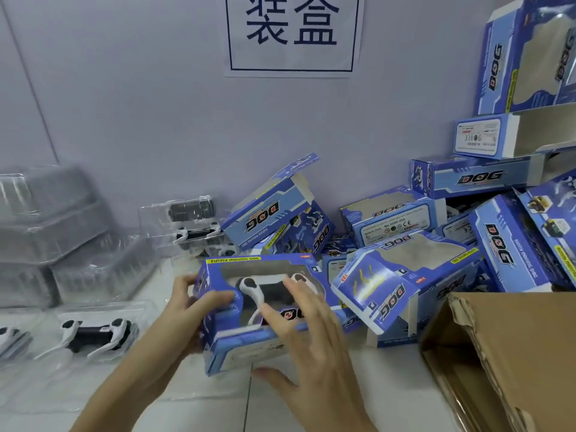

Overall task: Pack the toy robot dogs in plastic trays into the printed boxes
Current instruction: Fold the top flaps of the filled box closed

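Nearest the camera, the right hand (299, 335) lies over the front of a printed box (258, 313), fingers spread and fairly straight across the window panel with the thumb under the lower edge, seemingly to steady the box and press its face flat. The left hand (187, 310) curls round the box's left end, thumb on the front panel, bracing it against that push. Through the window a black-and-white toy robot dog (265, 289) shows, so this one looks loaded; whether its end flaps are tucked I cannot tell, as blur and the hands hide them.

Left of the left hand, another dog in a plastic tray (93, 335) waits within easy reach, and beyond it stand stacked clear trays (46, 219). Past the hands and off to the right, empty boxes (405, 244) are heaped loosely against the wall, several with flaps open for filling. Just right of the right hand sits an open brown carton (498, 353), probably for finished boxes.

All of it rests on a white tabletop (280, 410) against a pale wall bearing a paper sign (293, 35).
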A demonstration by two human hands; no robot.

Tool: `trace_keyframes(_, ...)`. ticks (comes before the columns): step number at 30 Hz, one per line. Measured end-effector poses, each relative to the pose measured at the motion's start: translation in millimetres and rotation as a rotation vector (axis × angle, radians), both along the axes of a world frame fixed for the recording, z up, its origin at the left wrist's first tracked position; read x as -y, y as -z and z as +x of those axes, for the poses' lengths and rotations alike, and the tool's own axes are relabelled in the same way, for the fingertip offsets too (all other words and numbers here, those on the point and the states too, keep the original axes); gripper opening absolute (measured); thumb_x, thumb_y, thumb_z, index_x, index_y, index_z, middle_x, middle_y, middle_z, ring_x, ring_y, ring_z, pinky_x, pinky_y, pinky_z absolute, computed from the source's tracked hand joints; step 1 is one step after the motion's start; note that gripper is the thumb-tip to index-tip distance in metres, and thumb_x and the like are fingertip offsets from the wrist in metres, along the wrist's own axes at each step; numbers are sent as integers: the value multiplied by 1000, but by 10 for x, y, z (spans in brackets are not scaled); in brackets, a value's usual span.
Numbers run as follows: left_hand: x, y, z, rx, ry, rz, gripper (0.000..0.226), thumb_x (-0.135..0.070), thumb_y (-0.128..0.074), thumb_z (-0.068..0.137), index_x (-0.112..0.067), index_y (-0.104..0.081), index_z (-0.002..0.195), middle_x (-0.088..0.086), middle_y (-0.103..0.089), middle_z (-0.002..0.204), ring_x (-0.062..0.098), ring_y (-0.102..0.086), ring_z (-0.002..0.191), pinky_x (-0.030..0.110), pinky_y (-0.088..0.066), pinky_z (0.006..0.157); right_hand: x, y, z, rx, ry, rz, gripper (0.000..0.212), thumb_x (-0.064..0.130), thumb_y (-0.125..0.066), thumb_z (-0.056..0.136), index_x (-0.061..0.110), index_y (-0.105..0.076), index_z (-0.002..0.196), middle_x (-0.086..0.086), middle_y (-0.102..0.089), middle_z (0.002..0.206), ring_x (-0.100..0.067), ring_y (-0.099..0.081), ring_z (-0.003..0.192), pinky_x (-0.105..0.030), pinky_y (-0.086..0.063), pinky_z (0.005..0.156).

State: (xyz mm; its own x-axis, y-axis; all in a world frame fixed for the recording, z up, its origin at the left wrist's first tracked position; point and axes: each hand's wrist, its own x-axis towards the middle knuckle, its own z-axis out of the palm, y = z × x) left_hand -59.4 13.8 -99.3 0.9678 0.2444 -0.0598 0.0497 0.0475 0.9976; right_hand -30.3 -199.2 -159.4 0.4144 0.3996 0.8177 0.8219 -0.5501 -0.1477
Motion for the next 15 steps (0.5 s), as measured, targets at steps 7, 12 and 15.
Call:
trace_keyframes(7, -41, 50, 59, 126, -22, -226, 45, -34, -72, 67, -30, -78, 112, 4, -79, 108, 20, -78, 84, 29, -63, 62, 245, -119, 64, -484, -71, 472, 68, 70, -54, 92, 54, -33, 154, 21, -23, 168, -5, -25, 155, -36, -35, 118)
trace_keyframes(12, 142, 52, 10, 247, -27, -225, 49, -35, -72, 64, -31, -79, 112, 0, -78, 102, 14, -74, 82, 27, -62, 62, 347, -208, 112, -962, -361, 746, 65, 60, -66, 84, 60, -41, 143, 24, -67, 129, 3, -64, 119, -23, -56, 92)
trace_keyframes(15, 277, 102, 14, 258, -20, -230, 54, -35, -70, 65, -27, -76, 118, 1, -78, 100, 15, -74, 81, 26, -60, 62, 359, -219, 97, -870, -308, 731, 52, 54, -61, 85, 57, -48, 135, 48, -62, 114, 24, -57, 110, -5, -49, 85)
